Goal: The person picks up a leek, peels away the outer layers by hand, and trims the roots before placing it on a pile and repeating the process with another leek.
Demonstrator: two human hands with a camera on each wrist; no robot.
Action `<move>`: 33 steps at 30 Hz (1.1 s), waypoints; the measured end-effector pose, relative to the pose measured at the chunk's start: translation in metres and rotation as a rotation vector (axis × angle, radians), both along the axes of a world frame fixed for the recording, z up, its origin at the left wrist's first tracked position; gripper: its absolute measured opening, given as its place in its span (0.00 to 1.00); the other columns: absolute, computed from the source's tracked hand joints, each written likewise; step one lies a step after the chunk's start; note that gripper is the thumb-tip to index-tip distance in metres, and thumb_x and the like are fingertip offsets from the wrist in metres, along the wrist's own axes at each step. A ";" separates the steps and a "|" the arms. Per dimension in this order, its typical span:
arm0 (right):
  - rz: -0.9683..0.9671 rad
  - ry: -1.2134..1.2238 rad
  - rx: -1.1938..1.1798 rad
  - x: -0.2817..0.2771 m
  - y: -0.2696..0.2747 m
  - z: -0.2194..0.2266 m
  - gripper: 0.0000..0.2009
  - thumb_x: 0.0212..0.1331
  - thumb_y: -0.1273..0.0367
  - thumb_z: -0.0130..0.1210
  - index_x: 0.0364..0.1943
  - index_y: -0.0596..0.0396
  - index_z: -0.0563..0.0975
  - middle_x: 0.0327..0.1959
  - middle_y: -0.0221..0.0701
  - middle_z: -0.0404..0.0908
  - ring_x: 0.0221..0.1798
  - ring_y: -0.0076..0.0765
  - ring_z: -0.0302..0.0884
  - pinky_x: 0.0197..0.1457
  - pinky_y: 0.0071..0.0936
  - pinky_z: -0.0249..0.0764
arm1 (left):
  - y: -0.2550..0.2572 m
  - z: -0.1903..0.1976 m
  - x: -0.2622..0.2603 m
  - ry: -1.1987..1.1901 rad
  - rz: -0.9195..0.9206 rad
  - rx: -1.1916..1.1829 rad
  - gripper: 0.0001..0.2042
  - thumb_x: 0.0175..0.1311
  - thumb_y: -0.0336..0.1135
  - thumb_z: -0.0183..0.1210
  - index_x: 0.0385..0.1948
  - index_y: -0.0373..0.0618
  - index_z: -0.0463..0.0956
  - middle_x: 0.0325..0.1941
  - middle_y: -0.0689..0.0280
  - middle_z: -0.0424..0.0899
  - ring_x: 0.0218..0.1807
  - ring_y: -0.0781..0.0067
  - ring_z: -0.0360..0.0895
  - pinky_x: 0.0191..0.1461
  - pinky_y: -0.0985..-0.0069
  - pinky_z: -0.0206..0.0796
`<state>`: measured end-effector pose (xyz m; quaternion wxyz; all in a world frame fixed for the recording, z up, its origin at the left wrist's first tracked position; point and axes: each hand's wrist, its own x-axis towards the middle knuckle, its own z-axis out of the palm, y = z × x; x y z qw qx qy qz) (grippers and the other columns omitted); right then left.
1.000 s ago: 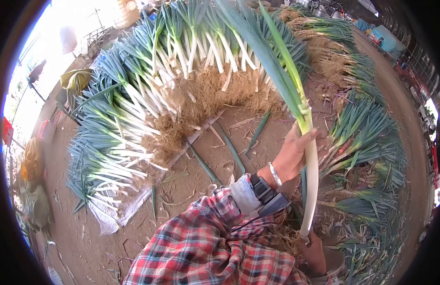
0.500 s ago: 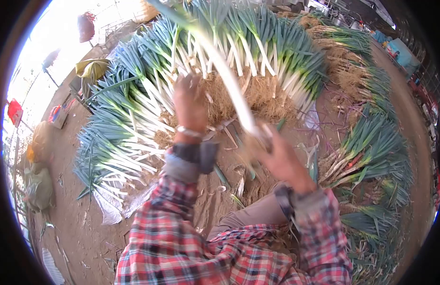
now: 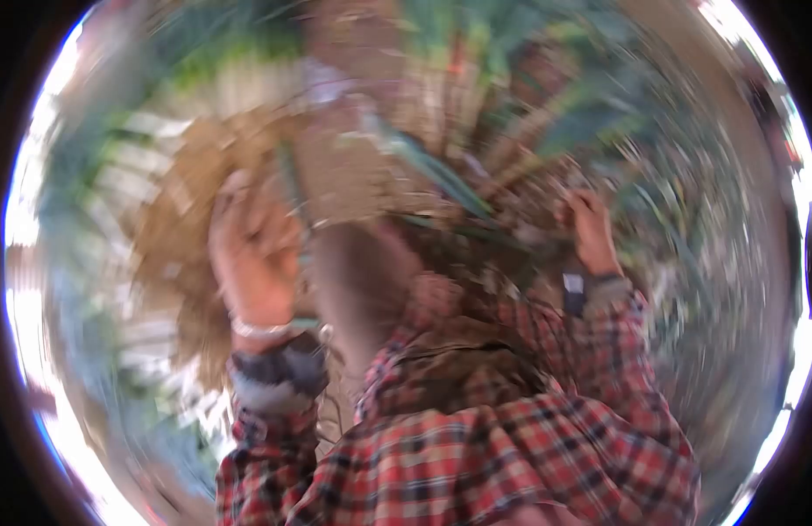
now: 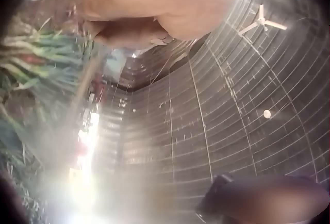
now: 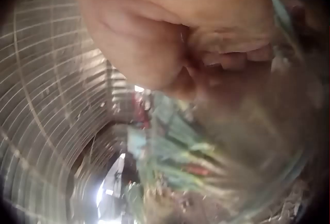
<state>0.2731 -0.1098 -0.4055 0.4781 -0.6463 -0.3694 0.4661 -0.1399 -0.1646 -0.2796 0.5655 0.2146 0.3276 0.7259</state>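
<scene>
The head view is heavily blurred. My left hand [image 3: 257, 245] hangs with loosely bent fingers over the brown root ends [image 3: 173, 228] of the leeks laid out in an arc; nothing shows in its grasp. My right hand [image 3: 592, 232] is out to the right among untrimmed leeks [image 3: 590, 114], its fingers loosely curled and no leek visible between them. In the right wrist view its folded fingers [image 5: 232, 59] show large, with blurred leeks [image 5: 191, 167] beyond. The left wrist view shows the underside of the left hand [image 4: 154, 7] close up.
Between the hands are my bent knee [image 3: 358, 280] and the checked shirt [image 3: 476, 447]. A loose green leaf [image 3: 441, 175] lies on the brown soil [image 3: 344, 167] ahead. Leafy litter [image 3: 686, 324] covers the ground at the right. A ribbed wall [image 4: 185, 121] rises behind.
The leek gripped earlier has left both hands. My head has turned down and right, so the arc now appears at the left. The right hand has moved out to the untrimmed leeks.
</scene>
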 end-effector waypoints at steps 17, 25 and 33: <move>-0.199 0.050 -0.632 0.057 0.176 -0.285 0.15 0.63 0.62 0.57 0.44 0.59 0.73 0.36 0.38 0.81 0.29 0.33 0.76 0.30 0.32 0.71 | 0.111 -0.083 0.191 0.158 -0.370 -0.617 0.09 0.70 0.30 0.49 0.47 0.39 0.70 0.20 0.72 0.65 0.21 0.83 0.61 0.26 0.81 0.53; -0.423 0.074 -0.740 0.062 0.199 -0.290 0.17 0.57 0.61 0.63 0.41 0.61 0.75 0.33 0.33 0.78 0.29 0.33 0.73 0.29 0.37 0.68 | 0.141 -0.110 0.199 0.251 -0.478 -0.731 0.09 0.72 0.37 0.49 0.44 0.42 0.68 0.21 0.74 0.63 0.19 0.84 0.59 0.27 0.82 0.55; 0.453 -0.809 -0.343 -0.067 0.095 -0.270 0.23 0.48 0.67 0.60 0.52 0.57 0.73 0.41 0.45 0.77 0.45 0.50 0.80 0.44 0.47 0.77 | 0.121 -0.107 0.196 0.114 -0.494 -0.654 0.09 0.71 0.32 0.48 0.47 0.39 0.70 0.22 0.71 0.68 0.23 0.82 0.63 0.30 0.80 0.56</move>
